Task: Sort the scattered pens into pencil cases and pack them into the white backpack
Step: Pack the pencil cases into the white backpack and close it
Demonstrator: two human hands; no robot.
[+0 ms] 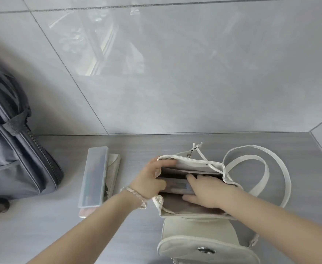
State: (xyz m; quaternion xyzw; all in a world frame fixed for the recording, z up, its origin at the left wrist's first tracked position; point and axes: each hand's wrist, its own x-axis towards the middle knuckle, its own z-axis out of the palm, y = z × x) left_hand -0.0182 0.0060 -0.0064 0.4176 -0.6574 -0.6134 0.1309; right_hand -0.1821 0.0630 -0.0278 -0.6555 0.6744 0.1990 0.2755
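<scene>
The white backpack (194, 163) lies on the grey floor with its mouth open toward me and its flap (204, 235) folded down in front. My left hand (150, 180) grips the left rim of the opening, fingers curled over the edge. My right hand (208, 189) reaches into the bag and holds a greyish pencil case (175, 186) between forefinger and thumb, the case lying across the opening. A clear plastic pencil case (94, 176) with pens inside lies to the left, stacked on another flat case (114, 164).
A large dark grey bag (13, 149) with a heavy zip stands at the far left. The backpack's white straps (270, 168) loop out to the right. A glossy tiled wall rises behind the floor strip.
</scene>
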